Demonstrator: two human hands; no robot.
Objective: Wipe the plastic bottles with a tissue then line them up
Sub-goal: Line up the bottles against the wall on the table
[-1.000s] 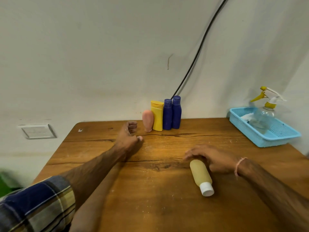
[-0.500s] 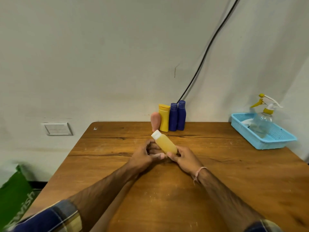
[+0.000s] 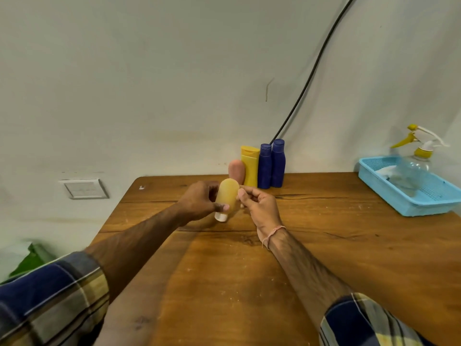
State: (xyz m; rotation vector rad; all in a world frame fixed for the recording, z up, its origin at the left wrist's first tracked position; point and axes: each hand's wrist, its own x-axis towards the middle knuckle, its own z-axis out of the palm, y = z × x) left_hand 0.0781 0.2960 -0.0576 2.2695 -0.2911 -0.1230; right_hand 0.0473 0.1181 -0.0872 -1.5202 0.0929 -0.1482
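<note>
A pale yellow bottle (image 3: 226, 196) with a white cap pointing down is held nearly upright above the wooden table (image 3: 324, 245). My left hand (image 3: 199, 202) grips its lower part near the cap, and my right hand (image 3: 259, 208) touches its upper right side with the fingertips. Behind it, against the wall, stand a pink bottle (image 3: 237, 171), a yellow bottle (image 3: 250, 166) and two dark blue bottles (image 3: 265, 166), side by side in a row. No tissue shows in either hand.
A light blue basket (image 3: 409, 196) sits at the table's back right, holding a clear spray bottle (image 3: 414, 166) and something white. A black cable (image 3: 311, 73) runs down the wall behind the row. A wall switch (image 3: 83, 188) lies left of the table.
The pale yellow bottle was lying on the table by my right hand; both hands picked it up and turned it over, so its cap now points down, closer to the row.
</note>
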